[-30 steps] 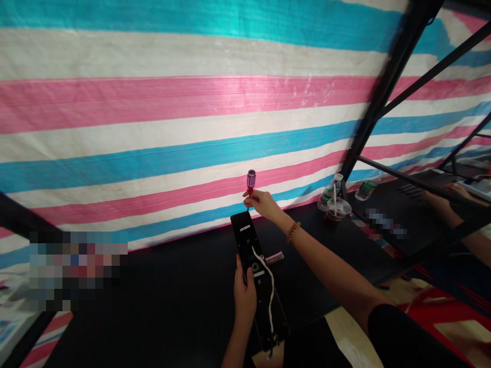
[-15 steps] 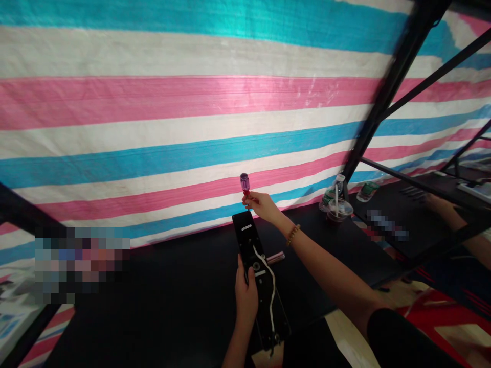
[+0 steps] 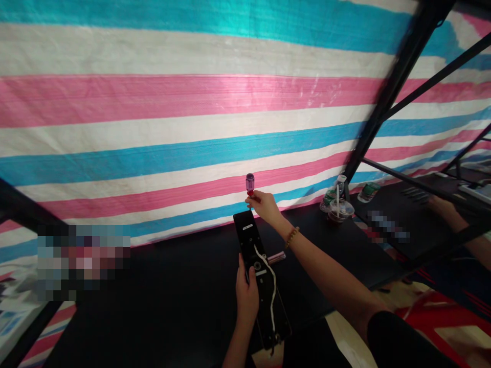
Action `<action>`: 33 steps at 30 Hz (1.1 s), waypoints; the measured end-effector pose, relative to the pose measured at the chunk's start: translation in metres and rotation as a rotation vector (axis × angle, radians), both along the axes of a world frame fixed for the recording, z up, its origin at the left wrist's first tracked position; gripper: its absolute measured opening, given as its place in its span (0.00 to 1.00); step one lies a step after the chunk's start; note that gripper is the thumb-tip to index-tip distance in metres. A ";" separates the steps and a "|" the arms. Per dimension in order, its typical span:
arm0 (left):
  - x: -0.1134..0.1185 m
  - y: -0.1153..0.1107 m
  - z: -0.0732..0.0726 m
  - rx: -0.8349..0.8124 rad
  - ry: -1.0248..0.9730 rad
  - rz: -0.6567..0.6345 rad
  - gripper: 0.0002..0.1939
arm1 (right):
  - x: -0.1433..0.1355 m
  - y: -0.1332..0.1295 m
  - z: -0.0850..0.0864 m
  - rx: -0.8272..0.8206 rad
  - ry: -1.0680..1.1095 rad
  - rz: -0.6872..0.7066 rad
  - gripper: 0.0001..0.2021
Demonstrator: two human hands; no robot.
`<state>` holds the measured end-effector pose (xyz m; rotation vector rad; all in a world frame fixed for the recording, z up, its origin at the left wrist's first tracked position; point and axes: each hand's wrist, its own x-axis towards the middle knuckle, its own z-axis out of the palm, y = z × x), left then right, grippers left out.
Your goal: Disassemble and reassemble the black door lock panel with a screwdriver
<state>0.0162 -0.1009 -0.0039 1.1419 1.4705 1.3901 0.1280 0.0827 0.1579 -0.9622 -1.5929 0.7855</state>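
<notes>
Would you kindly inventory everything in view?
Panel: one, black, centre
Screwdriver: one, purple and red, panel's top
Cord: one, white, along panel
Rod: one, pinkish, right of panel
Tables: two, black, below and right
Cup: one, clear, straw inside, right of rod
Bottle: at least one, clear, behind cup
Container: one, clear, right of bottle
Sheet: one, blue, pink and white, behind
Frame bars: several, black, left and right
Edge items: several, unclear, left and right
Co-worker's hand: one, right
Bracelet: one, brown, right wrist
Left grip: one, on panel
Right grip: one, on screwdriver
</notes>
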 end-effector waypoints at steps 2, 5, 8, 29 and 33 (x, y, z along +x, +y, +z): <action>0.000 0.000 0.000 0.009 0.003 0.002 0.32 | 0.001 0.002 0.000 0.003 0.010 -0.050 0.09; 0.000 0.000 0.000 0.017 0.001 0.007 0.32 | 0.003 0.001 0.001 0.014 0.017 -0.043 0.10; 0.000 0.000 -0.001 0.021 -0.003 0.009 0.32 | 0.004 -0.002 0.002 0.011 0.023 0.008 0.06; 0.001 -0.002 0.007 0.008 -0.077 -0.007 0.32 | 0.004 -0.005 0.003 0.051 -0.021 -0.102 0.06; 0.001 -0.001 0.008 -0.016 -0.070 -0.029 0.33 | 0.002 -0.008 0.002 0.065 -0.031 -0.060 0.04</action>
